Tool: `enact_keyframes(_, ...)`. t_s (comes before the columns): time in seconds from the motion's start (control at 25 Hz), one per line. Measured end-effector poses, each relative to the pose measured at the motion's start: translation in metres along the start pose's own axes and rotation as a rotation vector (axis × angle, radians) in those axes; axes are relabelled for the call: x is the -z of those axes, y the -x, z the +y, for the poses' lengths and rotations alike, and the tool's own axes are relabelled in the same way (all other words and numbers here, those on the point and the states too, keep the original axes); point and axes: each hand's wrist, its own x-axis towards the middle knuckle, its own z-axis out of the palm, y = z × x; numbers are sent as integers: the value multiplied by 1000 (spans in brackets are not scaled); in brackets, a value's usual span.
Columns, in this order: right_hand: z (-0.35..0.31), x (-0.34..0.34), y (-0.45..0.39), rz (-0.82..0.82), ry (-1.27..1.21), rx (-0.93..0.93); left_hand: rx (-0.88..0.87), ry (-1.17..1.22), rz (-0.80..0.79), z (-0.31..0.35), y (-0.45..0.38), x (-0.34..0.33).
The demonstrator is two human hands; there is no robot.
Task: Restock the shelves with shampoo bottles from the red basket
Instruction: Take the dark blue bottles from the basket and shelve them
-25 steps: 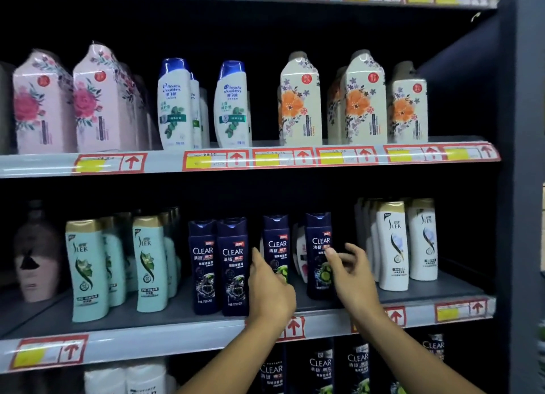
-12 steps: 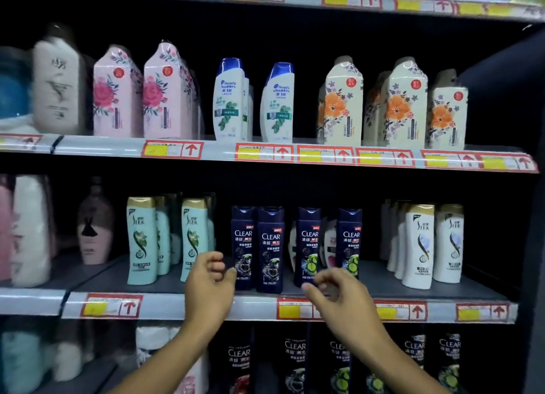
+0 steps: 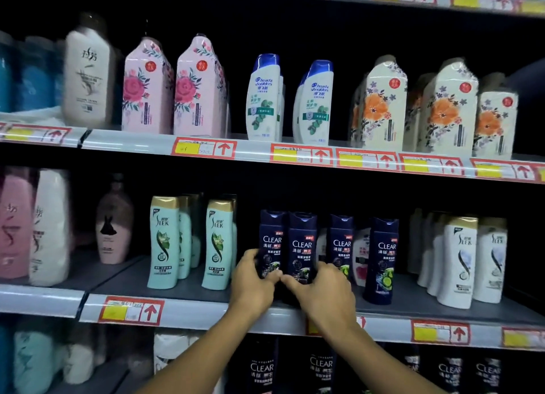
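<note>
Both hands at the middle shelf (image 3: 188, 292), reaching in from below. Left hand (image 3: 253, 284) cupped around the left side of the first dark CLEAR bottle (image 3: 272, 240), thumb across its lower front. Right hand (image 3: 327, 290) curled around the base of the second CLEAR bottle (image 3: 302, 246), fingers behind its right side, thumb pointing left and nearly meeting the left thumb. The two bottles stand upright, touching each other, pinched between the hands — whether each hand grips fully or only presses against its bottle, cannot tell.

Same shelf, to the right: a third CLEAR bottle (image 3: 342, 243) and a fourth (image 3: 383, 261), both with green lime labels, a white-and-red bottle (image 3: 362, 255) set back between them. Further right, white SLEK bottles (image 3: 458, 261) in rows. To the left, two rows of mint SLEK bottles (image 3: 163, 243), well apart from the hands.

Upper shelf: pink rose cartons (image 3: 147, 84), two Head & Shoulders bottles (image 3: 264, 98), cream cartons with orange flowers (image 3: 383, 104). Red-and-yellow price tags (image 3: 203, 148) along the shelf edges.

Lowest shelf — more CLEAR bottles (image 3: 262, 367), dim. Red basket not in view.
</note>
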Motion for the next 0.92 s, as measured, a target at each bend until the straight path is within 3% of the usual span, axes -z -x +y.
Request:
enact_keyframes(0.44, 20, 2, 4, 132, -48, -19, 9, -33, 30, -11, -5, 16)
enact_keyframes(0.92, 4, 10, 12, -11, -13, -79, 34, -32, 11, -6, -4, 2)
